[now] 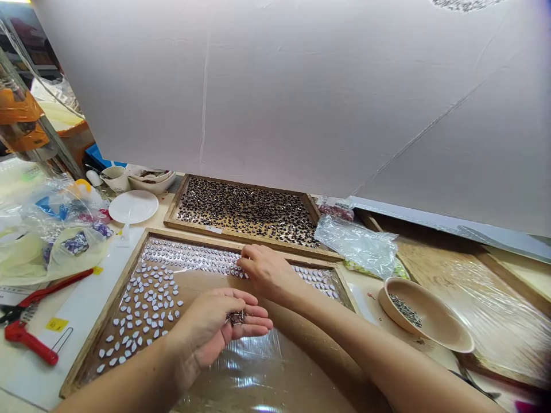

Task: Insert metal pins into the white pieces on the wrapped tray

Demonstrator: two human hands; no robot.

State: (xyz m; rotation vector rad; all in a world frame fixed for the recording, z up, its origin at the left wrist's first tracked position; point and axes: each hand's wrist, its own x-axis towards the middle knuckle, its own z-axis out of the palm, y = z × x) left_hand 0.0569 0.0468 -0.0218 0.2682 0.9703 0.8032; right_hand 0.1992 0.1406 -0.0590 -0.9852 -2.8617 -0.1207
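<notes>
My left hand (219,328) hovers palm up over the near wooden tray (112,293), its fingers loosely curled round a small bunch of dark metal pieces (236,317). My right hand (263,271) reaches over the tray's far side with its fingertips pinched together at a row of small white pieces (189,258). What that pinch holds is too small to make out. Several white pieces (146,304) lie in rows on the tray's clear film, mostly on its left half.
Behind lies a second wooden tray (172,213) covered with dark pieces. A tan bowl (434,335) with dark metal bits sits to the right, a clear plastic bag (357,244) beside it. Red-handled cutters (30,321), a white plate (133,206) and bags lie left. A white sheet hangs above.
</notes>
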